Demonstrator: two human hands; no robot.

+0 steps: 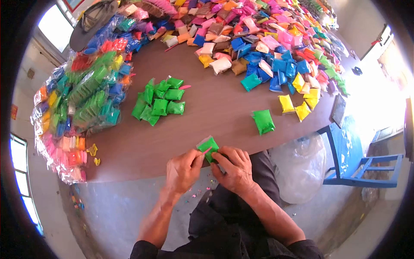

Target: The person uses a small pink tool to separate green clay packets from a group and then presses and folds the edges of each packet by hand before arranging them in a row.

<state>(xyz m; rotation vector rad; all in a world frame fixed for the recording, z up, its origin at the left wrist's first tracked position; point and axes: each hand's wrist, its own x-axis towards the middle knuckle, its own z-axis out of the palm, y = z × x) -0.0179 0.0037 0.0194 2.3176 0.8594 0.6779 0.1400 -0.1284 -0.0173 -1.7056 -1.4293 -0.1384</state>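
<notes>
A small green packet with a clear plastic edge is between my hands, at the table's near edge. My left hand is closed, with a slim pink plastic stick pinched at the fingertips and lying across the packet. Whether the left fingers also grip the packet is hard to see. From the other side, my right hand pinches the packet between thumb and fingers. A group of green packets lies ahead to the left, with another pink stick beside it. One single green packet rests to the right.
Loose packets in many colours are heaped across the back of the brown table. Clear bags of sorted packets are piled at the left. A dark phone-like slab lies at the right edge, near a blue chair.
</notes>
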